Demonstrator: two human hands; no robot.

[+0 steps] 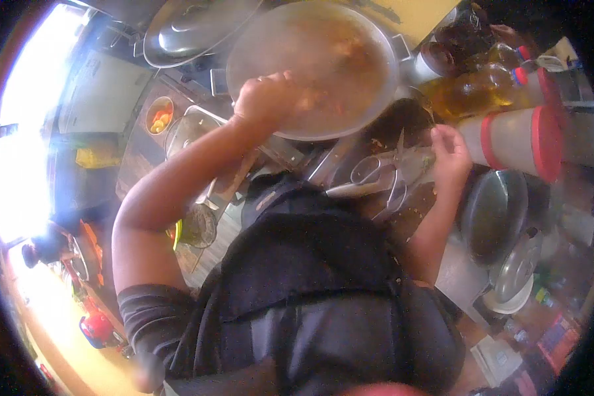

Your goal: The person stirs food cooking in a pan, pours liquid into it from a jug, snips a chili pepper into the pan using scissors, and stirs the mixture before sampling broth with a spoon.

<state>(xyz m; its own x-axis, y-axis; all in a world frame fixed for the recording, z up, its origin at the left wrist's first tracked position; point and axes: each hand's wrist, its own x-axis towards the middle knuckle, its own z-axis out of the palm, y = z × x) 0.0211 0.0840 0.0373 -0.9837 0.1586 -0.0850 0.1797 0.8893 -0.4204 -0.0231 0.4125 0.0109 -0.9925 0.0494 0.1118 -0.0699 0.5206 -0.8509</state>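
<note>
A large round metal pot [241, 41] of steaming reddish-brown food stands at the top centre. My left hand [264, 100] is over the pot's left part with its fingers curled closed; what it holds, if anything, is hidden in the steam. To the right of the pot, my right hand [450, 150] pinches the handle of a thin metal utensil [429, 105], which looks like a spoon or fork. Below that hand's left side, scissors or a knife [400, 146] and other metal utensils [393, 188] lie on the dark, crumb-strewn counter.
Oil bottles [478, 89] and a container with a red lid [518, 142] stand at the right. A small bowl of cut vegetables [160, 115] is left of the pot, with a metal lid [185, 33] above it. Oval metal pans [495, 214] are at the lower right.
</note>
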